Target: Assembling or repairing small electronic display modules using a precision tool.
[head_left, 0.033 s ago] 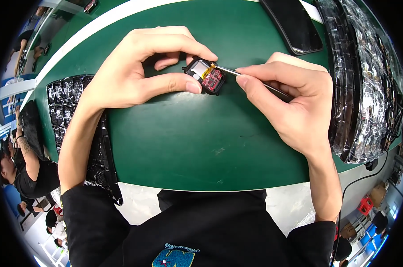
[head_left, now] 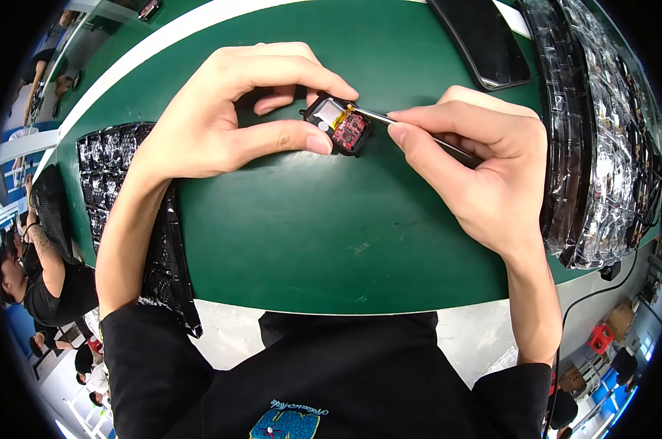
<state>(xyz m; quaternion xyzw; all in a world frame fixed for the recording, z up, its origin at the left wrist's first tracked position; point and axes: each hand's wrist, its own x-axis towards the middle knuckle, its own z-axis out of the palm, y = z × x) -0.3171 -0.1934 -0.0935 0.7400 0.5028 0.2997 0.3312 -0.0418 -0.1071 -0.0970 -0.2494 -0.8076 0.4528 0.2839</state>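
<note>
Over the green bench (head_left: 294,241), a small black open case (head_left: 349,133) is gripped by the left hand (head_left: 232,110) while its yellow strip (head_left: 342,117) is seemingly worked with a slim metal tool (head_left: 375,116) pinched in the right hand (head_left: 484,150), light pressure likely being needed next.

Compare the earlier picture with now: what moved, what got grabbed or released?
No visible change: nothing moved, nothing taken or let go. The left hand still holds the small open device; the right hand still holds the thin tool, its tip at the device. The phone stayed put.
</note>
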